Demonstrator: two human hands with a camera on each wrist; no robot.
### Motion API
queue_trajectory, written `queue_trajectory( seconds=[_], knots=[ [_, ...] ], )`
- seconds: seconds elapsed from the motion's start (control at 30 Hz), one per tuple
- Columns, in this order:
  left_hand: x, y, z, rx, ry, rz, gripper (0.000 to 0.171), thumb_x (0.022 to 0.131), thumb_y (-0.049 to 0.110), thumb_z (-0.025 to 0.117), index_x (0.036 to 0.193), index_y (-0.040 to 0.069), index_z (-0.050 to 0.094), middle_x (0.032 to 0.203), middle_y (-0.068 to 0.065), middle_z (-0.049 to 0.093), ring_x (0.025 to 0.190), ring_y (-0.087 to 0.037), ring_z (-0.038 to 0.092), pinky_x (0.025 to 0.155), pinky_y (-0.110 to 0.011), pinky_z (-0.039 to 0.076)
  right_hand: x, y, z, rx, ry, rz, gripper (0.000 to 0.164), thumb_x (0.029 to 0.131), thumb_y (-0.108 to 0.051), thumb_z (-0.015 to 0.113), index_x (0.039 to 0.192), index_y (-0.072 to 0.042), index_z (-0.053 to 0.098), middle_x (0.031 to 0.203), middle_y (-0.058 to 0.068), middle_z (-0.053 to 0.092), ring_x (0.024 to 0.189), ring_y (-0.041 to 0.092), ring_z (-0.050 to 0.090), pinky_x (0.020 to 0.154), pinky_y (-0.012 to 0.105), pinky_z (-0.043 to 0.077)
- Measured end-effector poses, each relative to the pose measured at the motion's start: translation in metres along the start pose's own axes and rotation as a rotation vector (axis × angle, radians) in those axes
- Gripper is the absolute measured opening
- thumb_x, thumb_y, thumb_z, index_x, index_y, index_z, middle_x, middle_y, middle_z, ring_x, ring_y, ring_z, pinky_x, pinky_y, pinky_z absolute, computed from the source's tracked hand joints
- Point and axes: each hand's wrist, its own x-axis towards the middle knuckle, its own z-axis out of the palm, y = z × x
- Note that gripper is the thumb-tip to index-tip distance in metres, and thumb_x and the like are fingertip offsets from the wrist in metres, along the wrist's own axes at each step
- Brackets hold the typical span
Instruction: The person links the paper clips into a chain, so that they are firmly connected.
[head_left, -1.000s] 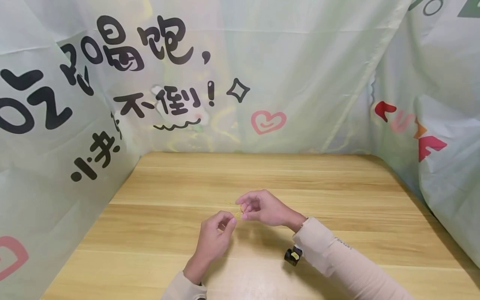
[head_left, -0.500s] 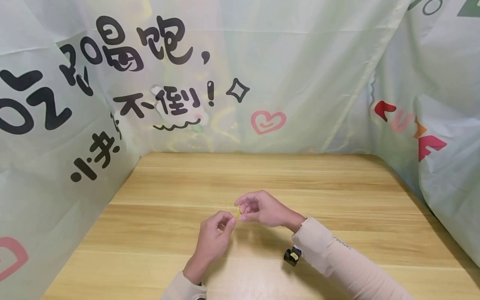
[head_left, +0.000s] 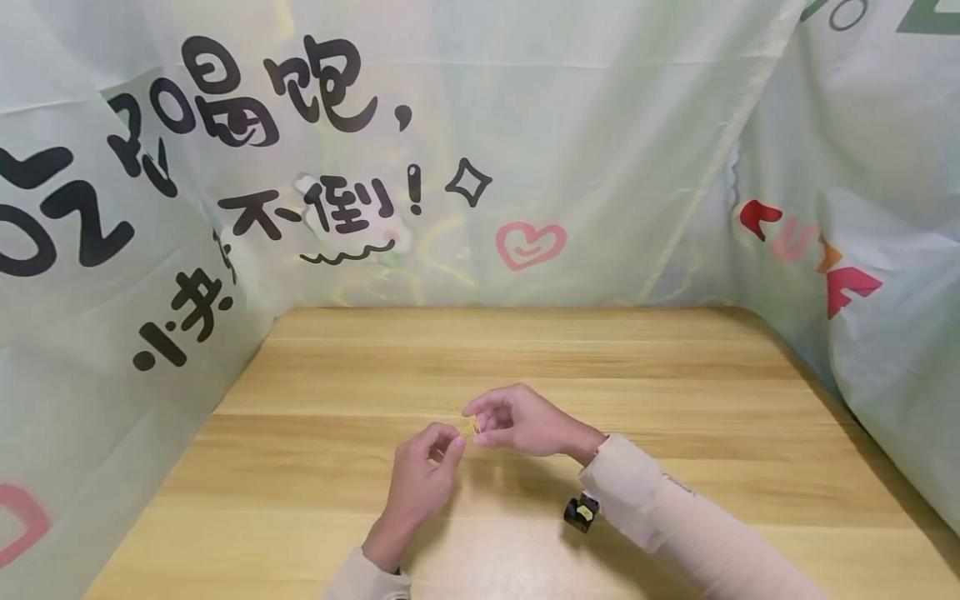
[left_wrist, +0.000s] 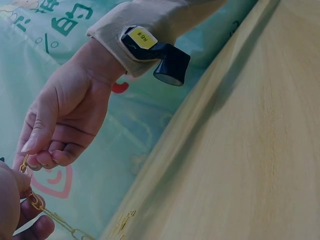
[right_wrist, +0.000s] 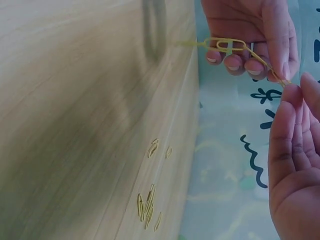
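Both hands meet above the table, thumbs and forefingertips close together. My left hand point(head_left: 422, 479) pinches the end of a chain of yellow paper clips point(right_wrist: 225, 44), which passes under its palm and hangs away from the fingers. Between thumb and forefinger, my right hand point(head_left: 525, 421) pinches a yellow paper clip point(left_wrist: 24, 164) right at the chain's end. Its other fingers curl loosely in the left wrist view. The fingertips partly hide where clip and chain meet.
On the wooden table point(head_left: 315, 367), loose yellow paper clips point(right_wrist: 147, 207) lie in a small scattered group beyond the hands. A black wrist camera point(head_left: 581, 512) sticks out below the right sleeve. Printed cloth point(head_left: 600, 167) encloses the table's back and sides.
The head view has turned slightly, so the whole scene sits a little further left. Both hands keep nearly the same pose at the paper clips.
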Motion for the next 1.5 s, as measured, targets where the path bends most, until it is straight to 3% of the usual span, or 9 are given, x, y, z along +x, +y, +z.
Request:
queue_trajectory(
  seconds=[0.13, 0.57, 0.9, 1.13, 1.5],
  knots=[
    [-0.001, 0.001, -0.003, 0.007, 0.026, -0.019, 0.005, 0.091, 0.006, 0.064, 0.087, 0.005, 0.065, 0.079, 0.002, 0.065, 0.071, -0.012, 0.06, 0.062, -0.027, 0.053, 0.004, 0.0, 0.002, 0.0, -0.017, 0.0, 0.037, 0.088, -0.001, 0.069, 0.122, 0.005, 0.06, 0.089, 0.002, 0.063, 0.08, 0.017, 0.063, 0.076, 0.03, 0.055],
    [0.001, 0.001, 0.0, 0.006, 0.061, 0.012, 0.005, 0.088, 0.002, 0.065, 0.084, 0.005, 0.064, 0.075, 0.001, 0.065, 0.067, -0.011, 0.059, 0.058, -0.026, 0.053, 0.0, -0.003, 0.002, 0.008, -0.033, -0.004, 0.035, 0.089, -0.001, 0.067, 0.122, 0.005, 0.059, 0.086, 0.004, 0.061, 0.078, 0.018, 0.062, 0.075, 0.029, 0.055],
    [-0.001, -0.003, 0.001, 0.031, 0.078, 0.048, 0.005, 0.088, 0.0, 0.065, 0.085, 0.004, 0.063, 0.075, 0.0, 0.064, 0.066, -0.01, 0.058, 0.057, -0.025, 0.053, 0.002, 0.0, 0.004, 0.039, -0.056, -0.008, 0.037, 0.086, 0.008, 0.064, 0.122, 0.007, 0.058, 0.083, 0.008, 0.061, 0.076, 0.035, 0.063, 0.072, 0.029, 0.055],
    [0.0, -0.004, 0.0, 0.03, 0.085, 0.059, 0.005, 0.088, 0.0, 0.064, 0.085, 0.004, 0.063, 0.074, 0.0, 0.064, 0.066, -0.009, 0.058, 0.057, -0.025, 0.053, 0.002, -0.003, 0.001, 0.044, -0.074, -0.057, 0.037, 0.085, 0.011, 0.059, 0.122, 0.007, 0.054, 0.083, 0.009, 0.063, 0.073, 0.017, 0.063, 0.074, 0.033, 0.056],
    [0.0, -0.002, -0.001, -0.01, 0.034, 0.011, 0.004, 0.091, 0.003, 0.063, 0.087, 0.004, 0.065, 0.078, -0.002, 0.066, 0.067, -0.012, 0.06, 0.058, -0.026, 0.053, 0.004, 0.002, -0.008, -0.003, -0.022, -0.099, 0.033, 0.085, 0.013, 0.054, 0.117, 0.009, 0.055, 0.084, 0.02, 0.062, 0.072, 0.018, 0.063, 0.072, 0.032, 0.056]
  ],
)
